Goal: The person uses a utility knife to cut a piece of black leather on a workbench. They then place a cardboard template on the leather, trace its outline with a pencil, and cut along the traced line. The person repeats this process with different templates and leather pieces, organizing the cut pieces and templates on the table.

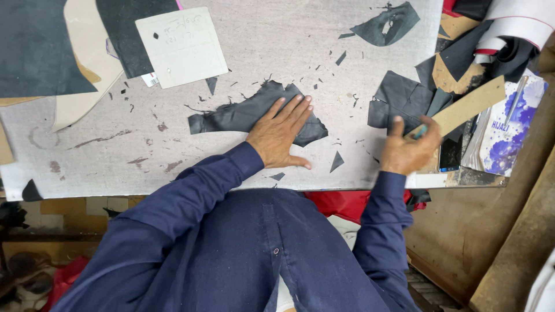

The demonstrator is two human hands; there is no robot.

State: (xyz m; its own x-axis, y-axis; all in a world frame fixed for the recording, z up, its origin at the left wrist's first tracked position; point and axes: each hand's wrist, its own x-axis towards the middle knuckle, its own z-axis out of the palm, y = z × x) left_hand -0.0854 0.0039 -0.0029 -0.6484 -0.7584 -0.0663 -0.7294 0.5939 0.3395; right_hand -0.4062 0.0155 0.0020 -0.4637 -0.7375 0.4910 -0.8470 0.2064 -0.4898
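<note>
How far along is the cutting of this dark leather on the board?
Some cutting looks done: small scraps litter the grey board, and cut dark pieces are stacked at the right. In hand: the left hand presses flat on a ragged dark piece, while the right hand grips a tan cardboard strip. That ragged piece looks untrimmed.

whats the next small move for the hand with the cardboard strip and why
Probably bring the right hand, which grips a brown cardboard strip and what looks like a small teal-handled tool, over to the black leather piece. The left hand already lies flat on that piece, pinning it to the grey cutting board, while the strip sits off over the dark scraps at the right.
</note>
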